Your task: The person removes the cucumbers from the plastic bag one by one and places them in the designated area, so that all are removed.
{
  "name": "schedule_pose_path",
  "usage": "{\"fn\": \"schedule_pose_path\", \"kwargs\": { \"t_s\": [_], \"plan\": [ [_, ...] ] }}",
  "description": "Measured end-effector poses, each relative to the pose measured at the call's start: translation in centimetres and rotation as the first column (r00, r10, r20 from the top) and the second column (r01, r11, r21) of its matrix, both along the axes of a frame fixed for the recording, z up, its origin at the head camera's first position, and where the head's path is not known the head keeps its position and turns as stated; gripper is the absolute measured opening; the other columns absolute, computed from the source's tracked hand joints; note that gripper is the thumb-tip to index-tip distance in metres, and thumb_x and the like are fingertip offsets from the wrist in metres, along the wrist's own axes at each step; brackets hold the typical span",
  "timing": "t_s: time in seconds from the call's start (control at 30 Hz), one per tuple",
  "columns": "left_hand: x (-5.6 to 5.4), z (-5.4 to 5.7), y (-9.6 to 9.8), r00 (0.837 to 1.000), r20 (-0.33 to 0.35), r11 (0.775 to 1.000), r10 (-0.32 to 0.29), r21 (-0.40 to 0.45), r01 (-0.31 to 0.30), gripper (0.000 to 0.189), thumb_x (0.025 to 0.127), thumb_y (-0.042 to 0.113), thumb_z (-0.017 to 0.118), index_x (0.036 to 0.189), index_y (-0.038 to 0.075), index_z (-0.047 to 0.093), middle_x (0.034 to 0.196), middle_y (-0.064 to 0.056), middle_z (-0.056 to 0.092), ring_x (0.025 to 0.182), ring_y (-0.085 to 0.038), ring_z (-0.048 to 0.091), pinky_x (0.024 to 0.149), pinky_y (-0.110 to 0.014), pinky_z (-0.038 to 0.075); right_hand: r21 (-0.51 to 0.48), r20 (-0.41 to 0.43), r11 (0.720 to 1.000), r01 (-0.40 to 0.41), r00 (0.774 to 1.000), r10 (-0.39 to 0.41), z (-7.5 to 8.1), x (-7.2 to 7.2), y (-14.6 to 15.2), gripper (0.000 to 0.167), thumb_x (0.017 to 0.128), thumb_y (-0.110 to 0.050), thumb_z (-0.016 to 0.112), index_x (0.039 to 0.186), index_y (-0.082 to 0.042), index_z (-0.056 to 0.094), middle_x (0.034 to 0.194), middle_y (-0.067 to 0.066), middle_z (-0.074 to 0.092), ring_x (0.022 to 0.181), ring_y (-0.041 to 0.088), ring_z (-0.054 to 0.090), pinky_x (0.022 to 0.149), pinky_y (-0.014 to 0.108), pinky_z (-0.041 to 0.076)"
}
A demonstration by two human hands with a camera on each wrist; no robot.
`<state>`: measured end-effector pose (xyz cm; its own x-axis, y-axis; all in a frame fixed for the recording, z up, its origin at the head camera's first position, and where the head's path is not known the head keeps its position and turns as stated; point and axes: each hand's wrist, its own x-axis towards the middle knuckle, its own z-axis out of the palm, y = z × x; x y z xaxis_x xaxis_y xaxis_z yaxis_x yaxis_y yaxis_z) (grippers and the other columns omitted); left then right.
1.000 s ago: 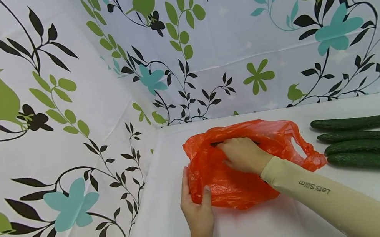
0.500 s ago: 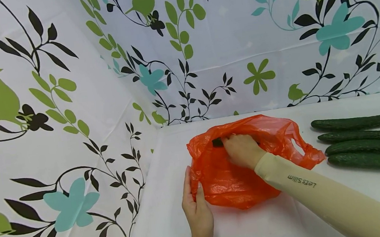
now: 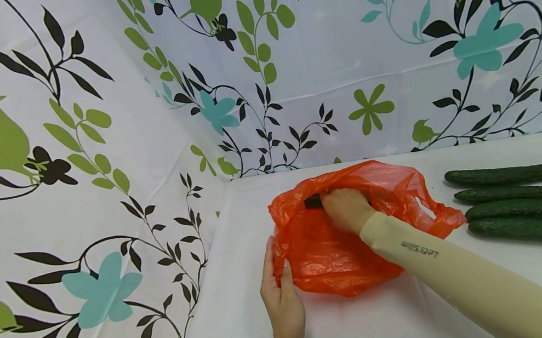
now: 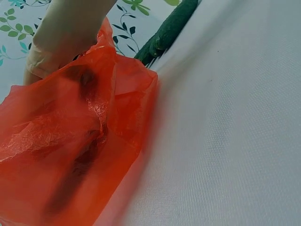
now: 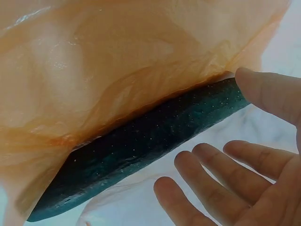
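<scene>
A thin red plastic bag [image 3: 330, 264] lies on the white table with its mouth toward me. My left hand [image 3: 284, 308] holds its left edge, thumb in front and fingers behind. My right hand [image 3: 348, 209] reaches inside the bag, beside a dark green cucumber [image 3: 312, 202] whose end shows left of the knuckles. In the right wrist view the cucumber [image 5: 150, 134] lies along the bag film; the thumb is at its far end and the other fingers are spread apart below it. Dark long shapes show through the bag [image 4: 127, 136] in the left wrist view, where the left hand is hidden.
Several long cucumbers [image 3: 528, 209] lie side by side on the table [image 3: 366, 324] at the right. A patterned cloth [image 3: 320, 70] with leaves, birds and flowers hangs behind the table and on the left.
My right hand has shifted slightly right and up inside the bag, and more of the cucumber's end shows. The bag's upper edge has risen. My left thumb has moved left toward the bag's edge.
</scene>
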<state>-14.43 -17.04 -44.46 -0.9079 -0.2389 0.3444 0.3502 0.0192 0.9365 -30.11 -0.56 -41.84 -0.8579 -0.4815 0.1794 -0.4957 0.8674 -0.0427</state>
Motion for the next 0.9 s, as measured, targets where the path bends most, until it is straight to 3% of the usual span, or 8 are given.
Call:
{"fn": "schedule_pose_path", "kwargs": {
  "t_s": [0.47, 0.9],
  "plan": [
    [-0.1, 0.0, 0.1, 0.999, -0.038, 1.0, -0.02, -0.016, 0.019, 0.052, 0.107, 0.002, 0.04, 0.158, 0.014, 0.034, 0.16, 0.001, 0.037, 0.147, -0.019, 0.034, 0.112, -0.03, 0.036, -0.05, -0.041, 0.998, 0.029, 0.999, -0.031, -0.1, -0.8, -0.1, 0.006, 0.092, -0.008, 0.07, 0.091, -0.002, 0.067, 0.081, 0.013, 0.067, 0.074, 0.033, 0.07, 0.063, 0.049, 0.062],
    [-0.1, 0.1, 0.2, 0.999, -0.037, 0.999, -0.037, 0.001, 0.037, 0.052, 0.108, 0.002, 0.039, 0.158, 0.014, 0.033, 0.16, 0.001, 0.037, 0.146, -0.019, 0.034, 0.112, -0.03, 0.036, 0.002, 0.149, 0.997, 0.073, 0.986, -0.072, -0.3, -1.5, 0.1, 0.011, 0.098, -0.009, 0.063, 0.103, -0.001, 0.069, 0.096, 0.015, 0.068, 0.088, 0.033, 0.069, 0.076, 0.051, 0.061]
  ]
}}
